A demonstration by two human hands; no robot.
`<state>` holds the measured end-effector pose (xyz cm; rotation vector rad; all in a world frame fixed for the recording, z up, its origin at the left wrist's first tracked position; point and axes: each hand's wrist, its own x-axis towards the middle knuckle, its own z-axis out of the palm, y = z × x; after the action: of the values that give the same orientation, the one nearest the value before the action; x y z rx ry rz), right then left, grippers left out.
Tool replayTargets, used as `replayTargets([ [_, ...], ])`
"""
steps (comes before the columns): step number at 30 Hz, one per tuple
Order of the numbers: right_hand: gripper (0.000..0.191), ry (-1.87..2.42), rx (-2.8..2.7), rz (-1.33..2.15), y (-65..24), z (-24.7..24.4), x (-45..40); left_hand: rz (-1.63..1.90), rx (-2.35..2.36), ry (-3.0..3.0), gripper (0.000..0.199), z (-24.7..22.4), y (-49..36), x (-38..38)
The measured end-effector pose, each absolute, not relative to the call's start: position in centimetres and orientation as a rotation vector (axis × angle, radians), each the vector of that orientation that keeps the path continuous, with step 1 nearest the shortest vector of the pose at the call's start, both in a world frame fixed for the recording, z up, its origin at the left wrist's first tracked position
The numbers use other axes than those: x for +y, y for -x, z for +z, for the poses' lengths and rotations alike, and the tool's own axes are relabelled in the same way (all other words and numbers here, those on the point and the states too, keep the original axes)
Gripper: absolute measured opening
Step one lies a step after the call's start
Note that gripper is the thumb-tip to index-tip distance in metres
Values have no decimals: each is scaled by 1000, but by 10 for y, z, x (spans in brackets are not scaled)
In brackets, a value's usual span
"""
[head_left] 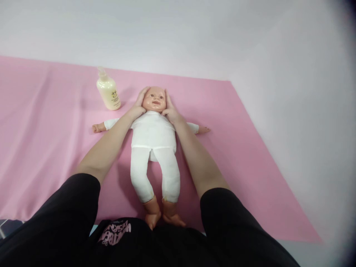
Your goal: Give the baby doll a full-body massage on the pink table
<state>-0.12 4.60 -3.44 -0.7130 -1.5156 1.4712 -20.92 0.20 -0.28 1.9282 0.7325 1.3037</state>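
Note:
A baby doll (154, 129) in a white top and white trousers lies on its back on a pink cloth (239, 148). Its head points away from me, its arms are spread to the sides and its bare feet are near my body. My left hand (139, 102) cups the left side of the doll's head, fingers along the cheek and thumb near the chin. On the opposite side, my right hand (170, 106) is pressed to the head in the same way. The head is held between both palms; the undersides of the hands are hidden.
A pump bottle (109, 91) of pale yellow liquid stands on the cloth, left of the doll's head. The cloth has folds on its left side. Behind it and to the right is a plain whitish surface (272, 85).

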Motion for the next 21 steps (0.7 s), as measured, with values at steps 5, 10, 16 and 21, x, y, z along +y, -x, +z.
replayTargets([
  [5, 126, 679, -1503, 1483, 1, -38, 50, 1353, 761, -1819, 84, -17, 208, 14],
  [10, 125, 647, -1490, 1474, 2, -40, 52, 1371, 763, -1825, 88, -21, 208, 21],
  [16, 126, 620, -1528, 1391, 3, -36, 50, 1389, 784, -1874, 96, -20, 208, 20],
  [21, 126, 610, -1507, 1406, 3, -32, 47, 1391, 777, -1852, 104, -21, 206, 17],
])
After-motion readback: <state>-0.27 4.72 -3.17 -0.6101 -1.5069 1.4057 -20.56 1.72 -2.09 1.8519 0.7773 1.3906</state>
